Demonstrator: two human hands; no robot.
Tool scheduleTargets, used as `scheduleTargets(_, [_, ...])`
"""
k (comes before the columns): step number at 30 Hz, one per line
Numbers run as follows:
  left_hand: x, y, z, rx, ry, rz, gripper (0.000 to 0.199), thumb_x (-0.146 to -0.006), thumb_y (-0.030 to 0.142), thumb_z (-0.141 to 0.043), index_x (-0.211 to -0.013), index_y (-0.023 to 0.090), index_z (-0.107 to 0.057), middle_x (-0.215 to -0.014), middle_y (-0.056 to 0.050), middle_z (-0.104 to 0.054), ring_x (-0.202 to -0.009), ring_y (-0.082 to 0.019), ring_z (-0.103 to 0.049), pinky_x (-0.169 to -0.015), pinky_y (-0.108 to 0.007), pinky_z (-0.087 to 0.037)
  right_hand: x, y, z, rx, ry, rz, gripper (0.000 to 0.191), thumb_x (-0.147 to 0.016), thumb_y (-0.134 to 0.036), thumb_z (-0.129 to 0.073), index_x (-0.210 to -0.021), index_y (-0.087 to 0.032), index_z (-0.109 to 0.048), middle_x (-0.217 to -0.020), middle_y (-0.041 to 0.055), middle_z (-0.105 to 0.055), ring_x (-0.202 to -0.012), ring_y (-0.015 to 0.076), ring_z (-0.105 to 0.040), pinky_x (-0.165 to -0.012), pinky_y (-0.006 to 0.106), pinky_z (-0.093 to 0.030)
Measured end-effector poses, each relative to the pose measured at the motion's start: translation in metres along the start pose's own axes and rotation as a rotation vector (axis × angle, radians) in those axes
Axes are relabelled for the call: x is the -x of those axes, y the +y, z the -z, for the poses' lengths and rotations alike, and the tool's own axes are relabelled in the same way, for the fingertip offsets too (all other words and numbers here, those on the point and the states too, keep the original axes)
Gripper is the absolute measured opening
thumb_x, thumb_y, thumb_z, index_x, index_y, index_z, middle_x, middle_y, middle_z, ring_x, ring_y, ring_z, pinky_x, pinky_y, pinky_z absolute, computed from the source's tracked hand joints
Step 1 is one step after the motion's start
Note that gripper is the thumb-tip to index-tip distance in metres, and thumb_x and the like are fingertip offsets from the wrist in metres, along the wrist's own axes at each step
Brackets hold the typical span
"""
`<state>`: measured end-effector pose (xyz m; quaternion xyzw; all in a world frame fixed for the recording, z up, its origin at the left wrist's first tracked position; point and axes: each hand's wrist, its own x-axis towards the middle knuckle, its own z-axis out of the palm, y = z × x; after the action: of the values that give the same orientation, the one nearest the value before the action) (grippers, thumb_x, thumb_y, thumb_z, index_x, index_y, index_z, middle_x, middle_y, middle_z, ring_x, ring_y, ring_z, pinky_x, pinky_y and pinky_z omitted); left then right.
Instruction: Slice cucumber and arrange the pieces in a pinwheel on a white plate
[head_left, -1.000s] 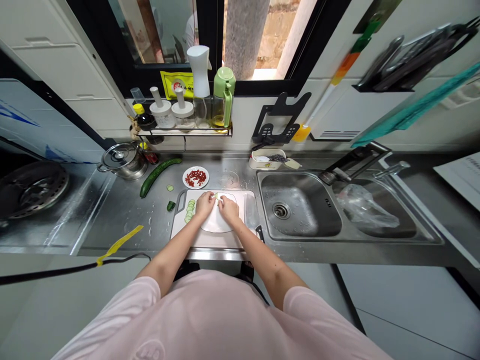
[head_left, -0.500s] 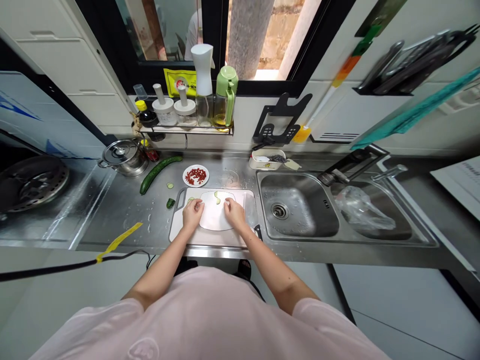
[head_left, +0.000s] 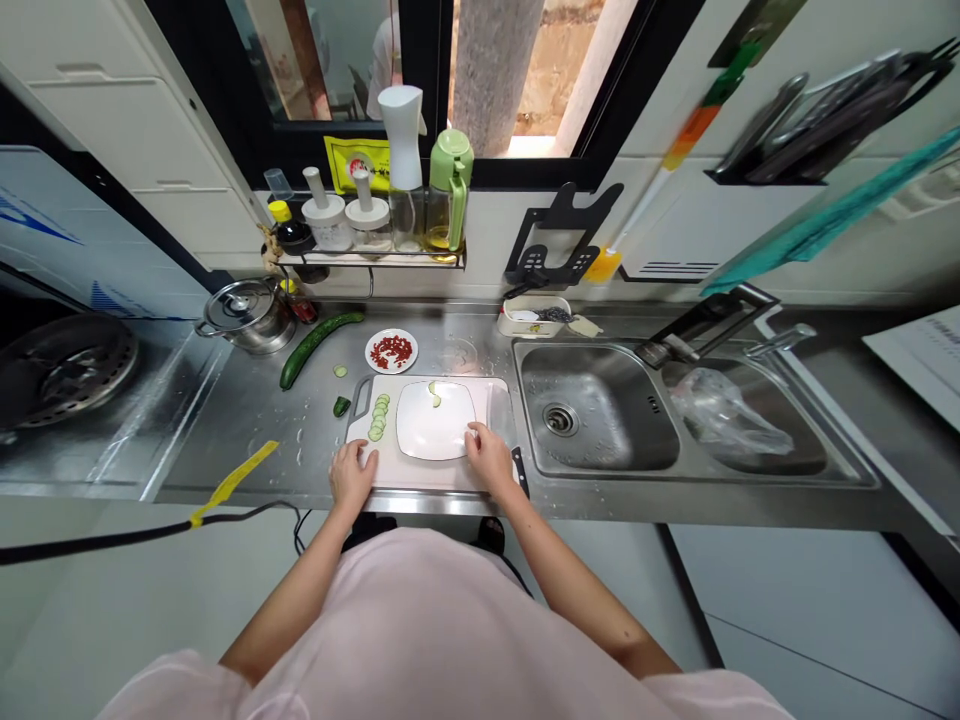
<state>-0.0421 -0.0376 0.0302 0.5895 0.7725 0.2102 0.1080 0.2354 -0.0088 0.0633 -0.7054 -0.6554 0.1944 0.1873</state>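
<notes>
A white plate (head_left: 435, 430) lies on the pale cutting board (head_left: 382, 478), with a few cucumber slices (head_left: 435, 396) near its far rim. My right hand (head_left: 491, 460) is at the plate's right edge, fingertips curled and closed on the rim. Over the board's front left corner rests my left hand (head_left: 351, 477), fingers apart and holding nothing. Just beyond it, a row of overlapping cucumber slices (head_left: 379, 418) lies on the board. A knife (head_left: 520, 470) sits at the board's right side, its black handle partly behind my right hand.
Beyond the board stand a small plate of chopped red pieces (head_left: 391, 351), a whole cucumber (head_left: 315, 348) and a cucumber end (head_left: 341, 406). A steel pot (head_left: 251, 312) is at the back left. To the right is a double sink (head_left: 600, 420); seasoning bottles line a shelf (head_left: 375, 260).
My left hand has moved left and nearer, off the plate to the board's corner, uncovering the slice row. My right hand has slid toward me along the plate's edge.
</notes>
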Motion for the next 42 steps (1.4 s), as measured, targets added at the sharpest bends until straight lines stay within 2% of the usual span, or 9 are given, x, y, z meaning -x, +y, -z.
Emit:
scheduleTargets(9, [-0.006,-0.003,-0.003,-0.054,-0.042,0.047,0.037,-0.079,0.048,-0.053,-0.102,0.019,-0.058,-0.096,-0.008,-0.057,-0.092,-0.024,-0.054,-0.080,-0.036,-0.039,0.021,0.005,0.004,-0.042,0.048,-0.040,0.033,-0.089,-0.032,-0.039,-0.109,-0.020,-0.061,-0.085,0.0048,-0.067,-0.075,0.0173,-0.059,-0.066,0.025,-0.036])
scheduleTargets(18, [-0.011,0.003,-0.001,-0.107,-0.073,0.040,0.030,-0.081,0.046,-0.051,-0.095,0.020,-0.059,-0.099,-0.009,-0.058,-0.091,-0.025,-0.055,-0.082,-0.039,-0.037,0.039,0.016,0.009,-0.140,0.105,-0.094,0.036,-0.088,-0.036,-0.038,-0.110,-0.018,-0.061,-0.086,0.0063,-0.067,-0.075,0.0180,-0.058,-0.068,0.026,-0.038])
scheduleTargets(26, [-0.012,-0.001,-0.002,-0.044,-0.048,0.023,0.031,-0.082,0.045,-0.050,-0.098,0.020,-0.060,-0.097,-0.008,-0.058,-0.092,-0.024,-0.055,-0.083,-0.038,-0.037,0.050,0.038,0.014,-0.230,0.204,-0.176,0.042,-0.087,-0.042,-0.038,-0.109,-0.015,-0.061,-0.069,0.0035,-0.061,-0.067,0.0180,-0.056,-0.065,0.027,-0.039])
scheduleTargets(32, [-0.013,0.004,-0.004,-0.067,-0.028,0.035,0.039,-0.080,0.051,-0.051,-0.100,0.019,-0.058,-0.097,-0.009,-0.057,-0.094,-0.025,-0.054,-0.085,-0.039,-0.036,0.051,0.046,0.004,-0.294,0.252,-0.245,0.043,-0.084,-0.044,-0.041,-0.105,-0.014,-0.063,-0.067,0.0027,-0.060,-0.064,0.0172,-0.054,-0.064,0.027,-0.040])
scheduleTargets(42, [-0.022,0.008,-0.009,-0.054,-0.021,0.046,0.027,-0.079,0.043,-0.053,-0.091,0.020,-0.060,-0.090,-0.007,-0.059,-0.087,-0.023,-0.055,-0.080,-0.037,-0.036,0.043,0.040,-0.010,-0.350,0.211,-0.177,0.040,-0.086,-0.043,-0.041,-0.105,-0.016,-0.062,-0.067,0.0015,-0.060,-0.063,0.0161,-0.054,-0.063,0.025,-0.039])
